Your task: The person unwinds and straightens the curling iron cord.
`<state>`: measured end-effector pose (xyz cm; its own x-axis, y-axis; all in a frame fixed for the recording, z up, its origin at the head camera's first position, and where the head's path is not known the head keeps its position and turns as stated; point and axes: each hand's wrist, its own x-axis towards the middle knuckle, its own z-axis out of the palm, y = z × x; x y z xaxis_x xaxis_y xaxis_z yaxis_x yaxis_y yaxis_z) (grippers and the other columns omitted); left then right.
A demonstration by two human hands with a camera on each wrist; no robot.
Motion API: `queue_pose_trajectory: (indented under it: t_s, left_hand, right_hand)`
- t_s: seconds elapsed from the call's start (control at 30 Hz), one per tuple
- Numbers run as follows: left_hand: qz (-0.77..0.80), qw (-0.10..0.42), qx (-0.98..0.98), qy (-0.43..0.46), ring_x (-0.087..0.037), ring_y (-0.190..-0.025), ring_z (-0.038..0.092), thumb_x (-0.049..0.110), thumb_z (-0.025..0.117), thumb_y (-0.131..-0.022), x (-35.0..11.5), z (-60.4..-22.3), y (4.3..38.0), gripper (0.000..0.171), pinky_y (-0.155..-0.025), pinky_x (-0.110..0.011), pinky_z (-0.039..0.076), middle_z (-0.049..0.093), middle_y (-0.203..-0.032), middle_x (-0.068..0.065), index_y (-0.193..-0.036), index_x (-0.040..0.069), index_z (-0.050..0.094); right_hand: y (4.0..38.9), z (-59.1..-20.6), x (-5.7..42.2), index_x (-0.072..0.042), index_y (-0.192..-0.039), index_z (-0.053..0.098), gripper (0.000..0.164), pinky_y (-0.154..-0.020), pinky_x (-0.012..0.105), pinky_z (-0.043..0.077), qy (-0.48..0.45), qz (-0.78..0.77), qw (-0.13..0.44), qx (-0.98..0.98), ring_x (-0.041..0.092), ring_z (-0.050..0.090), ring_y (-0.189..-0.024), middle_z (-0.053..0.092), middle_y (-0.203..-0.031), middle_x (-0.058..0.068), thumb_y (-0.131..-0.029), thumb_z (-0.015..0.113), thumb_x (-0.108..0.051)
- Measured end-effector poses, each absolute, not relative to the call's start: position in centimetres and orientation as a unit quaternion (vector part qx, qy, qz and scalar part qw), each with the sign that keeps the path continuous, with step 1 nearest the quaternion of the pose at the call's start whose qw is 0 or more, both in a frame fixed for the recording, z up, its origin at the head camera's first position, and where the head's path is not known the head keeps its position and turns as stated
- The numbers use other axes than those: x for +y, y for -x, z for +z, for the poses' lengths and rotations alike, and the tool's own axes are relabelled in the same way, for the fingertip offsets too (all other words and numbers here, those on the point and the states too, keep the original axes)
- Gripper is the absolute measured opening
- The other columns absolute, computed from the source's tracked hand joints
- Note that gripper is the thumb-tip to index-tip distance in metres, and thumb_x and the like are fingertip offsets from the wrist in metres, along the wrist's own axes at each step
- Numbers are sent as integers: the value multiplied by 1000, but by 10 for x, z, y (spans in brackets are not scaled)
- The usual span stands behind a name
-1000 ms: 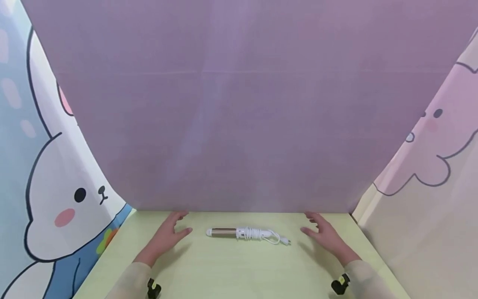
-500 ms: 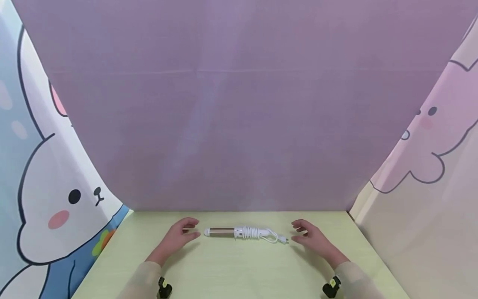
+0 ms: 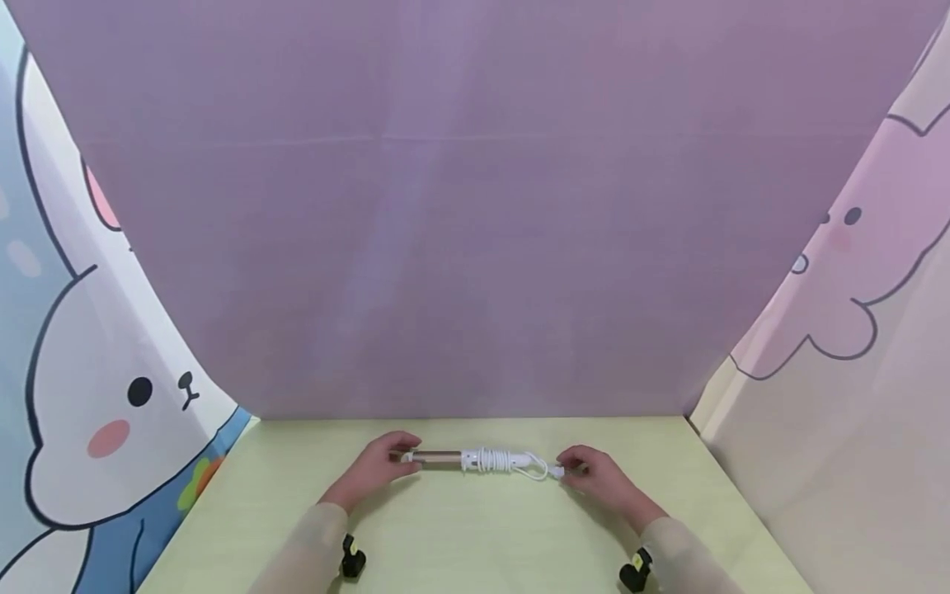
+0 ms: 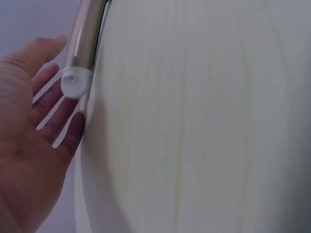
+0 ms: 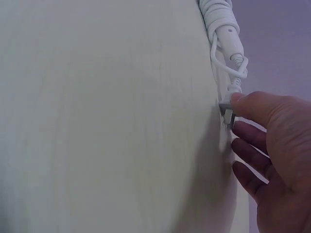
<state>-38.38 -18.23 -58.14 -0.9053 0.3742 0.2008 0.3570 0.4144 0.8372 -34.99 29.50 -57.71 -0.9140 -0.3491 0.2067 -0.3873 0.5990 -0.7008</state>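
A curling iron with a brown-gold barrel and a white handle lies crosswise on the pale table. Its white cord is wound round the handle and ends in a plug. My left hand is around the barrel's white tip, thumb on the near side and fingers behind; the thumb stands slightly apart from the barrel in the left wrist view. At the other end my right hand pinches the plug, its thumb lying on it. The index fingertip is hidden in the right wrist view.
The pale green table ends at a plain purple backdrop. Cartoon-printed cloths hang at the left and right sides. A small black device is worn on each wrist.
Both hands have moved inward from either side to the ends of the curling iron. The right fingers have closed in on the plug. The curling iron still lies on the table.
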Motion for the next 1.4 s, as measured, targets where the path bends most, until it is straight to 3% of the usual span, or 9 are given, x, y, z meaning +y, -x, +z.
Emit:
queue_pose_trajectory:
  t_s: [0.2, 0.63, 1.03, 1.4]
  left_hand:
    - [462, 18, 858, -223, -34, -126, 68, 22, 87, -100, -169, -589, 391, 50, -106, -55, 54, 73, -137, -14, -142, 1, 70]
    - [423, -7, 877, -228, -18, -108, 68, 16, 88, -97, -156, -593, 394, 31, -98, -48, 55, 75, -119, 1, -126, 12, 79]
    - [438, 19, 870, -228, -17, -100, 63, 16, 79, -104, -151, -588, 387, 21, -91, -41, 53, 70, -114, 1, -124, 13, 74]
    - [463, 19, 856, -229, -22, -105, 59, 19, 70, -111, -154, -580, 381, 23, -91, -39, 51, 64, -124, -6, -133, 10, 67]
  right_hand:
    - [352, -576, 290, -7, -113, 78, 16, -76, 29, 55, -192, 379, 11, -905, 13, 63, -87, 71, -97, -3, -99, 82, -4]
    - [353, -580, 288, -8, -111, 78, 14, -78, 28, 54, -186, 377, 20, -907, 12, 62, -89, 69, -99, -1, -98, 82, -2]
    - [350, -581, 286, -9, -110, 78, 16, -78, 27, 55, -164, 398, 28, -902, 13, 61, -89, 68, -98, -1, -97, 84, -2]
    - [348, -569, 284, -6, -111, 78, 16, -73, 25, 54, -174, 450, 69, -873, 15, 60, -86, 67, -97, 2, -97, 83, 0]
